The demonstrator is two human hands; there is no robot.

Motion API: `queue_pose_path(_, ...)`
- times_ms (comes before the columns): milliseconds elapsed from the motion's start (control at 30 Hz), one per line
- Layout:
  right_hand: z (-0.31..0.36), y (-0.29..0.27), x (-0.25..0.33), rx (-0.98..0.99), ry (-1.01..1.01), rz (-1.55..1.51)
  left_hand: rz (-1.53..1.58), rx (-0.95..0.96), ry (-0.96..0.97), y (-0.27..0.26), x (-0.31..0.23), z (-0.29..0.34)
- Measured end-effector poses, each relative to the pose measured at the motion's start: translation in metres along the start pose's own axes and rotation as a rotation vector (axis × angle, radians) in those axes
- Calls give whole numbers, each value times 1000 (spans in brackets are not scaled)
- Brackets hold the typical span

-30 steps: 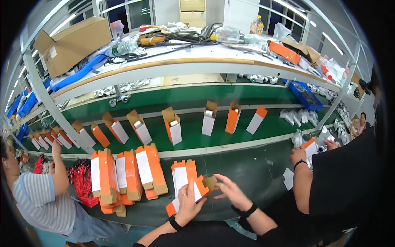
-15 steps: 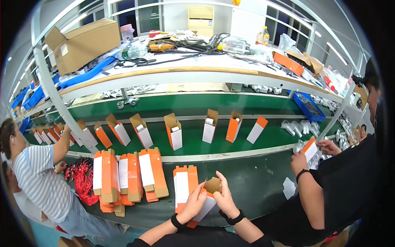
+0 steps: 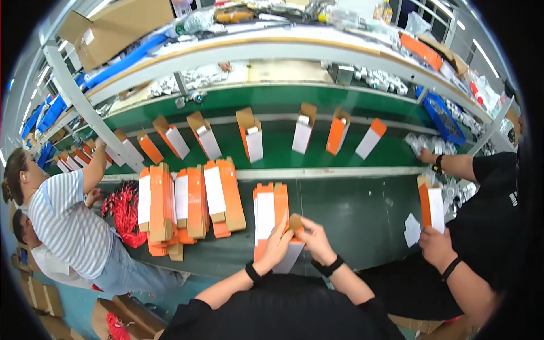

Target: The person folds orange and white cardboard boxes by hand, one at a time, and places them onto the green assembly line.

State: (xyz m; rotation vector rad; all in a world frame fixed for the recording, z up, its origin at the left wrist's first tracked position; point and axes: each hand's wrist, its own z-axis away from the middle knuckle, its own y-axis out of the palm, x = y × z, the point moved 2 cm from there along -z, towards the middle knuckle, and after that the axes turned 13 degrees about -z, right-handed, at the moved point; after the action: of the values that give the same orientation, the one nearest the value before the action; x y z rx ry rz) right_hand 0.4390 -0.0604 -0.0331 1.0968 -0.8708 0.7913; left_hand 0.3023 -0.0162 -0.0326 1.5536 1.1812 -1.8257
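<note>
Near the front edge of the dark work surface, I hold an orange and white carton (image 3: 290, 258) upright between both hands. My left hand (image 3: 275, 248) grips its left side, fingers pointing up along the panel. On the other side my right hand (image 3: 318, 243) has its thumb and fingers at the brown top flap (image 3: 295, 222), which bends over the opening. What lies inside the carton is hidden. Just beyond my left hand rests a stack of flattened cartons (image 3: 265, 212). Three more piles of flat cartons (image 3: 225, 192) lie to the left.
Upright open cartons (image 3: 253, 141) line the green belt (image 3: 277, 160) ahead. Red cords (image 3: 126, 212) heap at the left beside a co-worker in stripes (image 3: 73, 215). At right, another co-worker's hand (image 3: 437, 249) holds a carton; a blue tray (image 3: 443, 119) sits beyond. A cluttered shelf crosses above.
The brown flap of my carton has folded down toward the opening under my fingers. The right co-worker's far hand has reached out to the clear parts on the belt. My view has tilted down.
</note>
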Motion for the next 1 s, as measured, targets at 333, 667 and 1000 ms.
queue_pose_path(333, 7, 4, 4, -132, -227, -7, 243, 185, -16, 2, -6, 3)
queue_pose_path(667, 19, 19, 28, 174, 55, 49, 431, 202, -117, -13, 11, 12)
queue_pose_path(1000, 18, 2, 33, 282, 256, 233, 10, 292, 147, -23, -14, 23)
